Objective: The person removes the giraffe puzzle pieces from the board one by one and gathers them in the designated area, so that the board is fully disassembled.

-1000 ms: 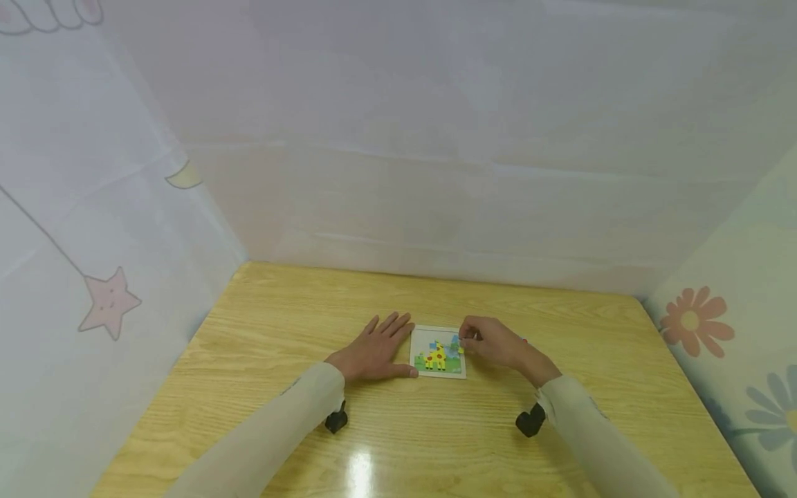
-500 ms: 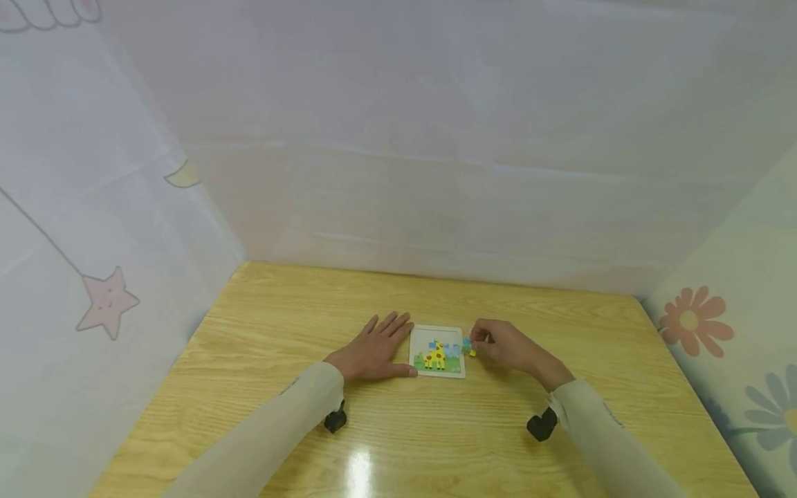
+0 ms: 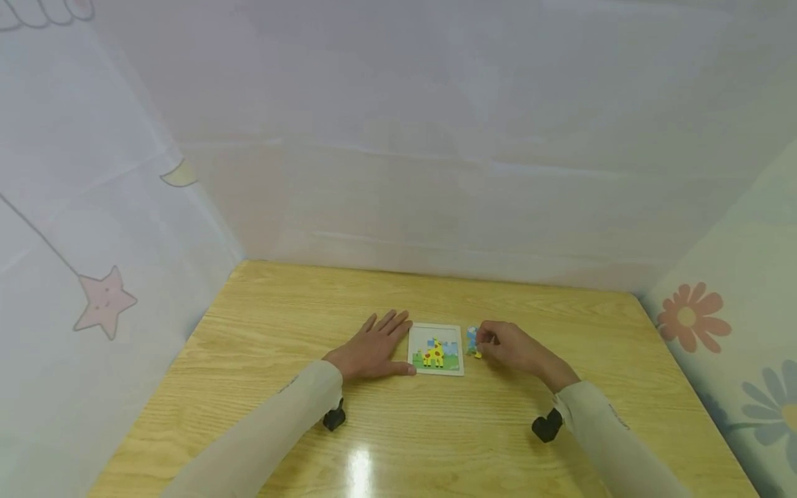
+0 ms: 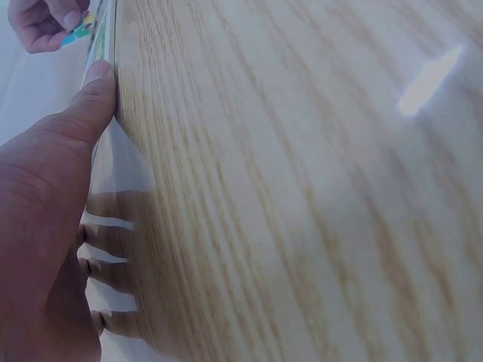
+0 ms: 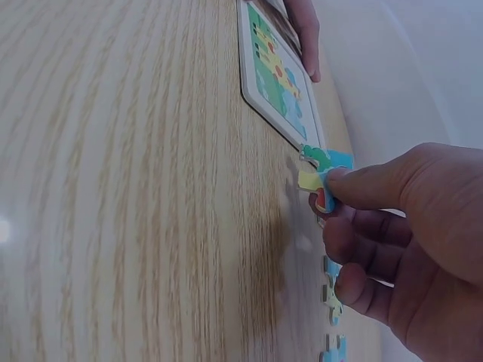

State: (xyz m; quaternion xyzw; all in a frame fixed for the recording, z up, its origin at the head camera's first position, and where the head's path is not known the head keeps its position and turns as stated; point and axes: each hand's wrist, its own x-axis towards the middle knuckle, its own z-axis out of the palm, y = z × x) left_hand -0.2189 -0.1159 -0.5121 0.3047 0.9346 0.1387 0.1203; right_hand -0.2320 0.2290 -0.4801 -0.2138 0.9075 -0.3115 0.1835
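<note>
Head view: wooden table [image 3: 436,429], pale walls [image 3: 436,152], tray [image 3: 426,332] with giraffe picture [image 3: 435,355]; your left hand [image 3: 371,348] lies spread, right hand [image 3: 512,349] pinches a piece [image 5: 321,181].

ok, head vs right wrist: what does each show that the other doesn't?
Head only: pink star, red flower.
Right wrist only: loose pieces lying beside the right hand.
Both: framed giraffe puzzle, tabletop, that hand pinching a puzzle piece, and the left hand, only partly in the wrist view.

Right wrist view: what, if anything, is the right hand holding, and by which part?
The right hand pinches a puzzle piece by its blue side.
</note>
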